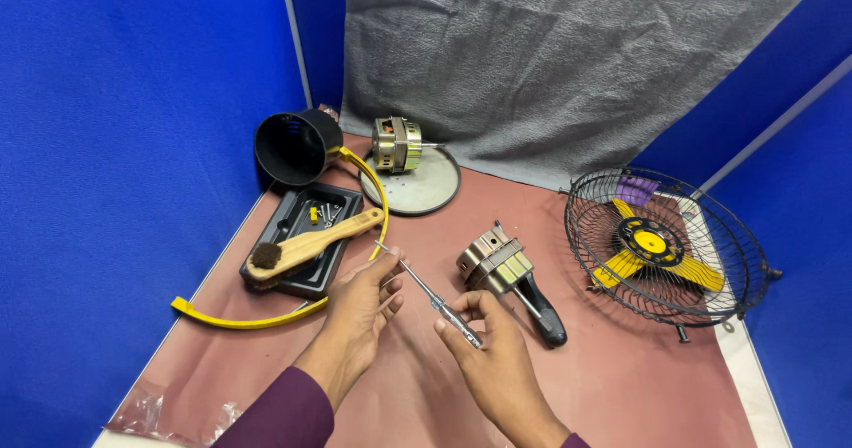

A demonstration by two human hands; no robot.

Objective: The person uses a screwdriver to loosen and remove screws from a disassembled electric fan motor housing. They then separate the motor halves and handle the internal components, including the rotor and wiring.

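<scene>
**Screwdriver held across both hands above the surface; motor parts laid out around**

Step in hand, as judged: tool handling between operations. The right hand [497,359] has its grip closed on the clear handle of a slim screwdriver [435,301]; the left hand [359,310] pinches the thin metal shaft near its tip between thumb and fingers. The tool sits at a slant, tip up and left, just above the brown surface [621,377], not engaged with any part. Any further move calls for one hand to release, since both now hold the same tool.

Materials and shapes:
- Motor stator [497,261], ribbed metal, brass-toned, lying on the surface just beyond the right hand, touching a black-handled tool [543,313].
- Black plastic tray [306,239], rectangular, holding small screws; a wooden brush [306,245] with dark bristles lies across it.
- Curved yellow plastic band [266,319], arcing round the tray.
- Black cylindrical housing [297,146], hollow, on its side.
- Second motor unit [397,144] standing on a round grey plate [422,190].
- Wire fan guard [661,248], black, enclosing yellow blades, well apart at the right.
</scene>
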